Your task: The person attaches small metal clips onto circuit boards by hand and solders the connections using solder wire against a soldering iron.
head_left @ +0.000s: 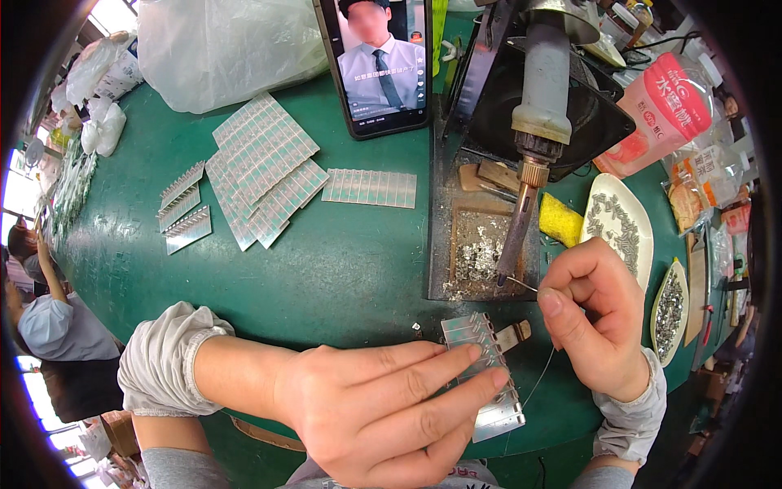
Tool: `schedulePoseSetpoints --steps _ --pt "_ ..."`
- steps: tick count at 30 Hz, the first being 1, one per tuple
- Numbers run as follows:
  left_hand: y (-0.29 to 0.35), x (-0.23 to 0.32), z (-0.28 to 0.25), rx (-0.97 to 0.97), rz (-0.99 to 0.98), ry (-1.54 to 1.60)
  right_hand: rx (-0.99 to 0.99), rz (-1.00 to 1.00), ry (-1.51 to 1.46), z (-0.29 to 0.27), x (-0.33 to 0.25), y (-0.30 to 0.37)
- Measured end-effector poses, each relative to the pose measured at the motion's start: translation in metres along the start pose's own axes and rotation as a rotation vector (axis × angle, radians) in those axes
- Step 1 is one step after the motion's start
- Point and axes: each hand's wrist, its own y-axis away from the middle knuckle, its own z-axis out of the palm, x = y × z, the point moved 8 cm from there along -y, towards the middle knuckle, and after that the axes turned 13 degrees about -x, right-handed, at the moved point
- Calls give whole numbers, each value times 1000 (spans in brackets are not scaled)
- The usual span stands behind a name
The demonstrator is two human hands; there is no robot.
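My left hand (375,411) is closed on a circuit board strip (498,422), its fingers lying across the top. Small metal pins or terminals stand along the strip's right edge; the fingers hide part of it. My right hand (599,318) pinches a thin solder wire (525,284) between thumb and forefinger. The wire's free end reaches the dark tip of a soldering iron (515,236), or comes very close to it; its tail hangs below the hand. The iron is fixed in a stand, pointing down over a tray (440,277) strewn with solder bits.
Stacked circuit board panels (265,155) lie at the left, near small strips fitted with pins (188,231). A phone (379,128) stands behind. At right are a yellow sponge (560,220), a white dish of metal parts (643,244), and a smaller dish (659,342). Another person (69,326) is far left.
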Motion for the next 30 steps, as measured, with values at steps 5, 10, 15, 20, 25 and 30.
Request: schedulePoseSetpoints --steps 5,10,15,20,25,30 --pt "3 -21 -1 65 -185 341 -19 46 -116 -1 -2 1" --pt "26 -69 44 -36 -855 1246 -30 88 -284 2 -1 1" --pt "35 -87 55 125 -1021 1639 -78 22 -199 6 -4 -2" --pt "33 -91 50 132 -1041 1635 -83 3 -175 7 -5 -4" --pt "29 -92 44 139 -1025 1603 -39 13 -254 6 -4 -4" --pt "29 -92 42 173 -1004 1621 -41 42 -299 8 -5 -3"
